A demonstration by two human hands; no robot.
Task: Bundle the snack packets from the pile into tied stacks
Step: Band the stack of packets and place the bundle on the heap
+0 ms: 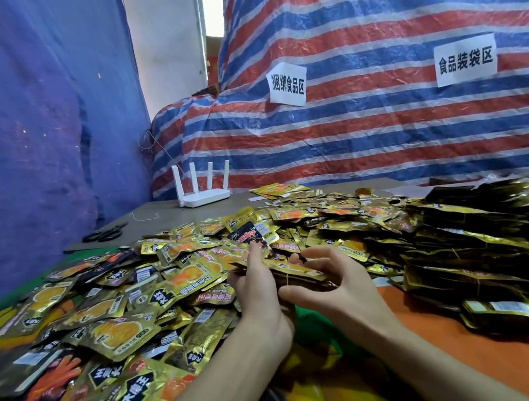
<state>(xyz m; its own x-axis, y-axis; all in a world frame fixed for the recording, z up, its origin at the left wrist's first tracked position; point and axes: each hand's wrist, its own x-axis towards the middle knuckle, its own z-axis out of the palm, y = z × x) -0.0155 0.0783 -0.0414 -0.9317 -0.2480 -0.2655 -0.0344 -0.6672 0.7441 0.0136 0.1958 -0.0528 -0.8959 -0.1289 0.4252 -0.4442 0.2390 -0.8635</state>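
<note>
- Tarp, striped red, blue and white point(384, 132), fills the back and right; two paper signs point(287, 89) with printed characters are stuck on it.
- Blue tarp point(20, 135) hangs along the left side.
- Loose pile of snack packets point(117, 310), mostly gold with some black, covers the left and centre of the table and runs up to the hands.
- Tied stacks point(486, 234) lie heaped on the right, well apart from the loose pile's left part, on an orange cloth point(455, 361).
- Grey board point(161, 213) lies behind the pile.
- Left hand point(256, 291) grips the left end of the held stack point(302, 275), fingers curled under it, thumb stretched up along a black packet.
- Right hand point(334, 279) holds the stack's right end, thumb pressed at the near edge, the other fingers curled and slightly spread over the top.
- Held stack sits between both hands, just above the pile's near edge, roughly level.
- White router point(207, 195) with four antennas stands on the board's far edge.
- Black scissors point(105, 233) lie on the board's left, blades together.
</note>
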